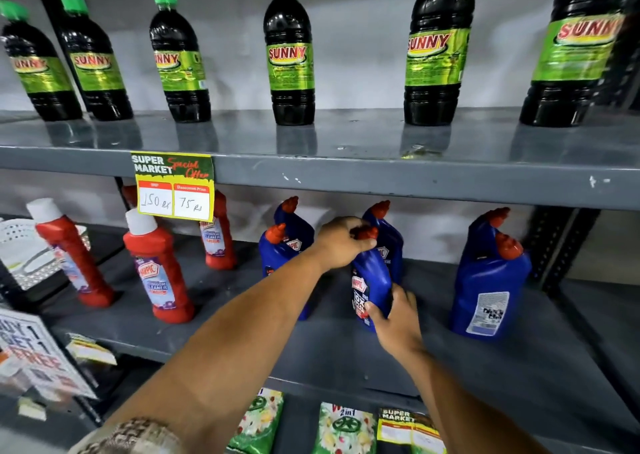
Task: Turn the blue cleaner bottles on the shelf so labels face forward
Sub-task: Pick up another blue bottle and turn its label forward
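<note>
Several blue cleaner bottles with red caps stand on the grey middle shelf (346,342). My left hand (341,244) grips the neck and cap of the middle front bottle (372,280). My right hand (398,322) holds the same bottle at its base on the right side. Its front label is turned partly to the left. Another blue bottle (389,242) stands right behind it. To the left, a blue bottle (277,256) shows part of its front label, with a further one (294,218) behind. At the right, a blue bottle (491,287) shows its white back label.
Red bathroom cleaner bottles (159,270) stand on the left of the same shelf. A price tag (173,185) hangs from the upper shelf edge, above which dark green-capped bottles (289,58) stand. Green packets (343,429) lie on the shelf below. A promo sign (34,356) is at far left.
</note>
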The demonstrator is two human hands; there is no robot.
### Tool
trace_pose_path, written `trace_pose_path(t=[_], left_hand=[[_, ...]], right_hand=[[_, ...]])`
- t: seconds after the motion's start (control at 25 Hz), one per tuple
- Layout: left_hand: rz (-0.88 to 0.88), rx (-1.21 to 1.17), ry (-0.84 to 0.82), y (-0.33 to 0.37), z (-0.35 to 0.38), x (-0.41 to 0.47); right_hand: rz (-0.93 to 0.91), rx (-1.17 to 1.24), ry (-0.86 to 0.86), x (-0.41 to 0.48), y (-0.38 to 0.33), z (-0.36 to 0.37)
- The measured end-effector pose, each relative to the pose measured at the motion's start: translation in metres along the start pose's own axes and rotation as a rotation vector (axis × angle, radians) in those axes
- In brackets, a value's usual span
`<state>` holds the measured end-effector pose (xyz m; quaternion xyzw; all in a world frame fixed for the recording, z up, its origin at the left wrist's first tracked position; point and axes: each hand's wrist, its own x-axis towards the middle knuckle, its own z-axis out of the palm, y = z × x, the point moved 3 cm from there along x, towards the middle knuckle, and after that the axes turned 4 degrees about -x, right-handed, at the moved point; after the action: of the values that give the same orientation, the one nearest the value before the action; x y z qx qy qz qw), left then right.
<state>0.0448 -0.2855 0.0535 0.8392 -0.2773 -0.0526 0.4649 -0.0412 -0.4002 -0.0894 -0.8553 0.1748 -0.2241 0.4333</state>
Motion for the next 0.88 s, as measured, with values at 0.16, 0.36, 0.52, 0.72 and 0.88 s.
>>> trace_pose_path(t=[0.16, 0.36, 0.52, 0.72, 0.88], left_hand=[[-0.011, 0.043, 0.003, -0.002, 0.000, 0.001], [-0.003, 0.104, 0.017, -0.002, 0.000, 0.001], [0.003, 0.155, -0.007, 0.002, 0.003, 0.000], [0.404, 0.501, 0.274, 0.054, 0.020, 0.003], [0.387, 0.522, 0.150, 0.093, 0.074, 0.024]], right_hand=[[-0.018, 0.066, -0.051, 0.003, 0.010, -0.010], [-0.022, 0.054, -0.052, 0.006, 0.016, -0.010], [-0.014, 0.100, -0.052, 0.000, 0.022, -0.011], [0.017, 0.024, 0.222, -0.005, 0.037, -0.035], [0.114, -0.154, 0.505, -0.016, 0.049, -0.068]])
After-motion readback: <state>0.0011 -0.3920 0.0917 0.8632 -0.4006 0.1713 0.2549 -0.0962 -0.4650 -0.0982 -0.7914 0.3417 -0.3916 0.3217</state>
